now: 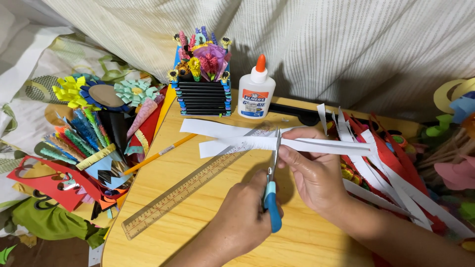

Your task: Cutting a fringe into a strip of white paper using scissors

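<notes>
Several white strips (pixel 396 190) cut already; left hand (pixel 247 217) squeezing scissors (pixel 272 190) mid-sheet, right hand (pixel 314 173) pinching paper (pixel 232 138), more left to cut imo.

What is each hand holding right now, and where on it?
Left hand grips the scissors by their blue handles; right hand pinches the white paper strip beside the blades.

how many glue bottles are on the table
1. The white glue bottle with an orange cap stands upright at the table's far edge, just right of the black box of paper flowers. Another could be hidden under the paper piles at the sides.
</notes>
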